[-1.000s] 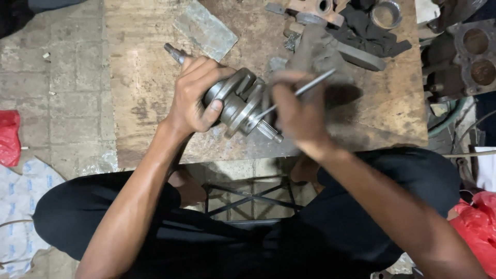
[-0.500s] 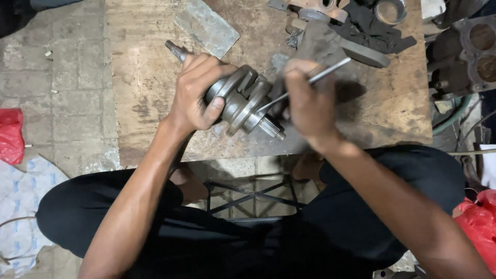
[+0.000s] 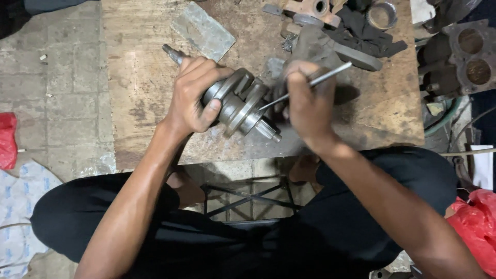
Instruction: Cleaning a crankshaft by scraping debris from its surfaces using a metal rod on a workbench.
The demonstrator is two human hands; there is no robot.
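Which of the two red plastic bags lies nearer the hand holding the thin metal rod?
The red plastic bag at lower right, beside the right hand's arm; the other red bag lies on the floor far left.

Crankshaft (image 3: 240, 106) middle hidden under left hand (image 3: 194, 98), engine block (image 3: 467, 54) cut by right edge

A worn wooden board (image 3: 155, 88) rests on the paved floor (image 3: 57, 98). A flat grey slab (image 3: 203, 31) lies near its far edge. Metal parts (image 3: 315, 10), a metal ring (image 3: 381, 15) and a dark rag (image 3: 369, 36) crowd the far right corner.
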